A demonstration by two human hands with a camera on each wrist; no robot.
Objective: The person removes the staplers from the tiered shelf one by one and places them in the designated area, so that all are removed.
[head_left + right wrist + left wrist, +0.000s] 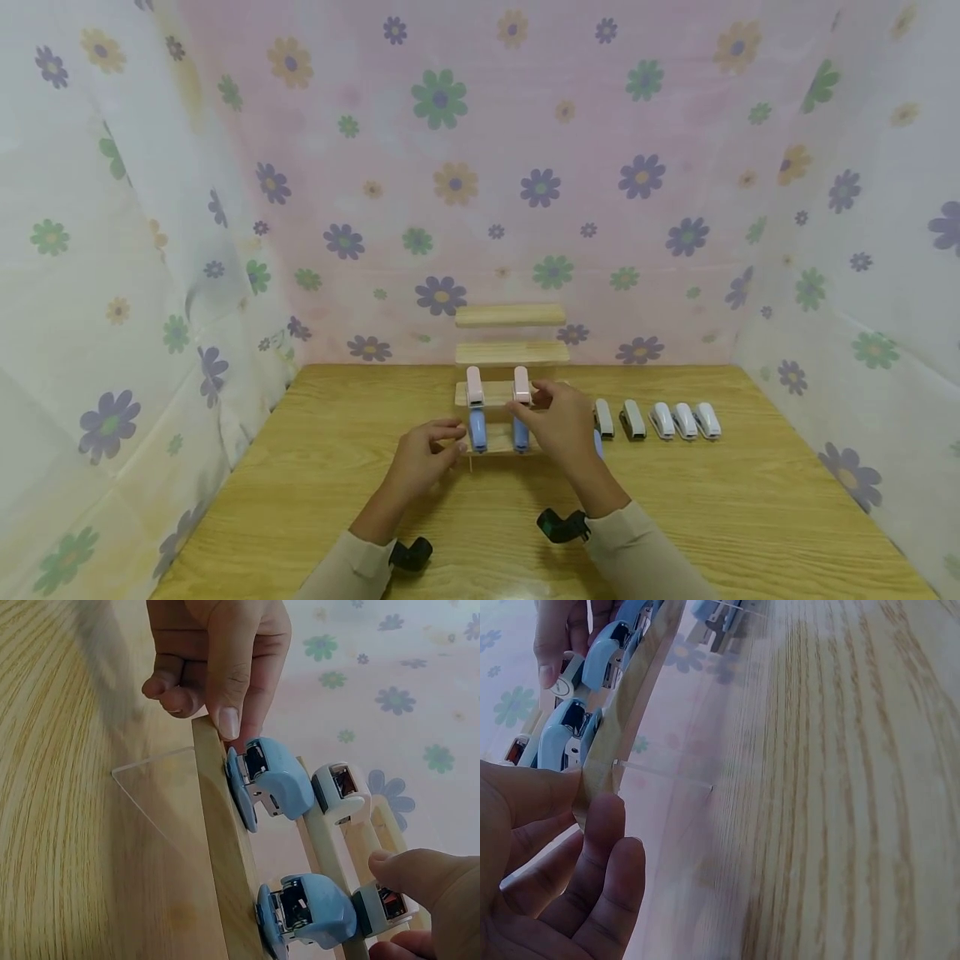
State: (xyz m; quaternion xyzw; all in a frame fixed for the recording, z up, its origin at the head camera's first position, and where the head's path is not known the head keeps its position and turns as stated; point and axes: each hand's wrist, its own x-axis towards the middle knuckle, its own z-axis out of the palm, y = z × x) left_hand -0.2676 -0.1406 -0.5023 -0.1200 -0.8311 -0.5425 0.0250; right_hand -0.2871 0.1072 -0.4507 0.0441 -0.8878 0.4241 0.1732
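Observation:
A stepped wooden rack (512,353) with clear side panels stands mid-table. Two blue staplers (477,430) (277,780) sit side by side on its lowest board (225,847). On the board above are two pale pink staplers (474,386). My right hand (561,421) pinches the right pink stapler (386,906) between thumb and fingers, as the right wrist view shows. My left hand (424,458) holds the left end of the lowest board, fingertips (604,817) at its edge beside a blue stapler (559,735).
Right of the rack, two grey-beige staplers (632,419) and three white staplers (683,421) stand in a row on the wooden table (750,508). Part of another blue stapler (597,443) shows behind my right wrist. Flowered cloth (495,225) encloses the back and sides.

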